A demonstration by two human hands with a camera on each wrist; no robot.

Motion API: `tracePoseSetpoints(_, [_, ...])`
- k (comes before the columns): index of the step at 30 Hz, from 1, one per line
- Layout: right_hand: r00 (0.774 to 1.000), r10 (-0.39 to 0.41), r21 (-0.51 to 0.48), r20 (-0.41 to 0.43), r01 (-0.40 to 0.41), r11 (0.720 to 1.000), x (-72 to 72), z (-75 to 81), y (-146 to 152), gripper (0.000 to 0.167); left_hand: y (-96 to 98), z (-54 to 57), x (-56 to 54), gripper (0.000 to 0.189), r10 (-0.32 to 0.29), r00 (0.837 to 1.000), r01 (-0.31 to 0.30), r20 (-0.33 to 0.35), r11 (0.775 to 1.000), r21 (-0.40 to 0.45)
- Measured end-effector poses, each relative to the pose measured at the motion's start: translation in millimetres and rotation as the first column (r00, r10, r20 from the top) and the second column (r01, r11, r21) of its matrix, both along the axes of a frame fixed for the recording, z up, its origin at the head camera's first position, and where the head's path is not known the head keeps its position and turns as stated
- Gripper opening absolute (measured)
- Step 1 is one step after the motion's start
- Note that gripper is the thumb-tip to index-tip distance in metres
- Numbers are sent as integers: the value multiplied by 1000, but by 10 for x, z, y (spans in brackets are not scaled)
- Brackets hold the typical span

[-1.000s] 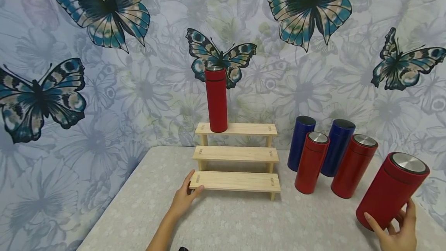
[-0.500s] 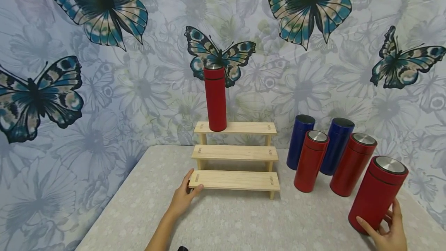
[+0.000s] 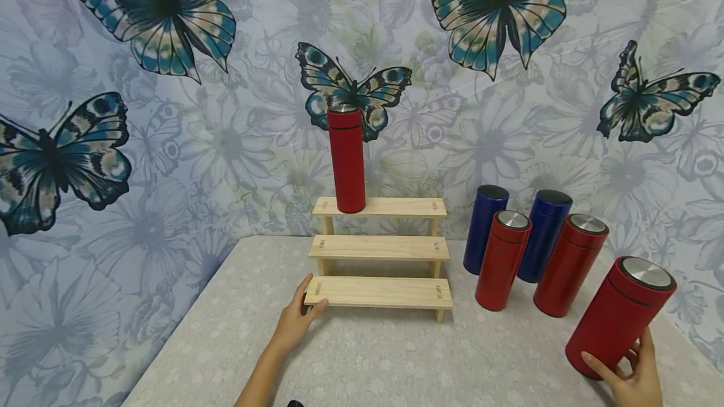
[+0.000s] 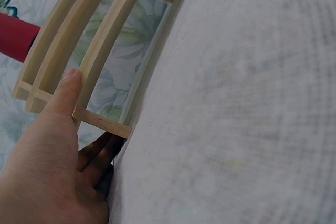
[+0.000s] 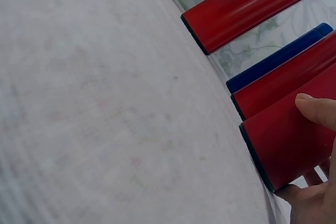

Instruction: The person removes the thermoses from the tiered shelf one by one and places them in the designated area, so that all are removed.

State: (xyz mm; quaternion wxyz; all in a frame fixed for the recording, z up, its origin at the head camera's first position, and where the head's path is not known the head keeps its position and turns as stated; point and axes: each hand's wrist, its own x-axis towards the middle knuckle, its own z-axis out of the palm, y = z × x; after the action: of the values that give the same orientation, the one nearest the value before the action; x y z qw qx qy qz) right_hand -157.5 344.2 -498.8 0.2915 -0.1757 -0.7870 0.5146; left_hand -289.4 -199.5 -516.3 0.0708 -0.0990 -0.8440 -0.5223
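My left hand [image 3: 294, 324] grips the left end of the lowest step of a three-tier wooden stand [image 3: 380, 292]. In the left wrist view the thumb [image 4: 65, 90] lies on that step's edge, and the other fingers are behind the end leg. At the right, my right hand [image 3: 638, 377] holds a red thermos [image 3: 613, 319] low on its body, thumb in front. This thermos has a steel-topped lid and appears tilted to the right in the head view. Its base [image 5: 257, 156] is at or close to the tabletop. Another red thermos [image 3: 347, 162] stands on the top step, left of middle.
Two more red thermoses [image 3: 503, 262] [image 3: 570, 269] stand between the stand and my right hand. Behind them are two blue thermoses [image 3: 485, 231] [image 3: 544, 237]. A patterned cloth covers the table [image 3: 396, 363]. The butterfly-print wall [image 3: 249, 124] rises behind and to the left.
My right hand has brought the red thermos a little to the left; it stood straighter half a second ago and now leans right again. My left hand keeps its place on the stand.
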Motion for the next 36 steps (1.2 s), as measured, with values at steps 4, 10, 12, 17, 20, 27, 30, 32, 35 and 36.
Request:
tracePoseSetpoints(4, [999, 11, -3, 45, -11, 1000, 2, 3, 27, 100, 1, -21, 7, 76, -9, 1000, 9, -1, 1000, 16])
tracePoseSetpoints(10, [997, 19, -4, 76, -19, 1000, 5, -1, 54, 96, 2, -48, 13, 75, -20, 1000, 20, -5, 1000, 23])
tracePoseSetpoints(12, [997, 20, -5, 78, -20, 1000, 0, -1, 51, 95, 0, -48, 14, 75, -12, 1000, 12, 0, 1000, 21])
tracePoseSetpoints(17, [997, 27, 8, 76, -28, 1000, -12, -6, 31, 95, -3, -35, 17, 74, -6, 1000, 6, -2, 1000, 10])
tracePoseSetpoints(20, [997, 35, 7, 75, -35, 999, -12, -4, 32, 95, 2, -29, 16, 75, -2, 1000, 2, 5, 1000, 1])
tracePoseSetpoints(27, [994, 40, -34, 99, -36, 999, -47, -13, 50, 94, -1, -18, -6, 76, -2, 1000, 2, 7, 1000, 0])
tracePoseSetpoints(30, [996, 41, -29, 83, -38, 999, -55, -6, 33, 94, -9, -13, -18, 76, -5, 1000, 5, 1, 1000, -2])
tracePoseSetpoints(32, [995, 38, -36, 95, -34, 999, -62, -1, 29, 94, -11, -14, -21, 76, -5, 1000, 5, -2, 1000, -3])
tracePoseSetpoints(35, [989, 22, -61, 145, -14, 998, -82, 13, 23, 94, -10, -14, -17, 76, -12, 1000, 12, 3, 1000, 5])
tracePoseSetpoints(36, [987, 20, -65, 158, -10, 998, -88, 17, 22, 95, -9, -15, -15, 76, -11, 1000, 11, 6, 1000, 6])
